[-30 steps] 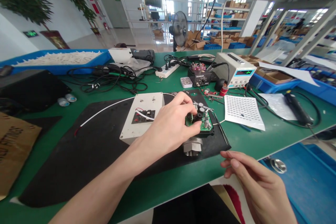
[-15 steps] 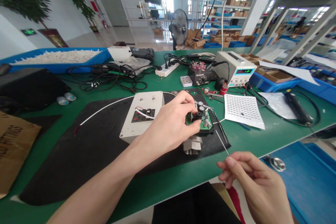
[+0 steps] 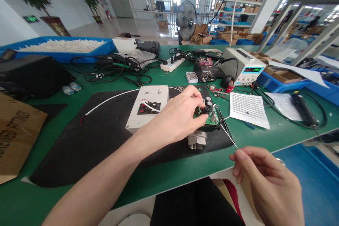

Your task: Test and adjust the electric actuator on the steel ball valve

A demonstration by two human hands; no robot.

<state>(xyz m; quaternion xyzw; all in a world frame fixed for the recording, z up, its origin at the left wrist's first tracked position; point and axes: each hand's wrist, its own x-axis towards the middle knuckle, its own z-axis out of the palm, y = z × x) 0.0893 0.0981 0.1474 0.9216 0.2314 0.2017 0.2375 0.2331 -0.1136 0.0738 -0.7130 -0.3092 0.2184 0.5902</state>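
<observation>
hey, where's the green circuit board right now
Right of centre in the head view, the green circuit board is by the left hand, just beyond the metal hex fitting.

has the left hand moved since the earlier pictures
No, not noticeably: judged against the black mat, the left hand keeps its place at the circuit board; the whole camera view has shifted.
</observation>
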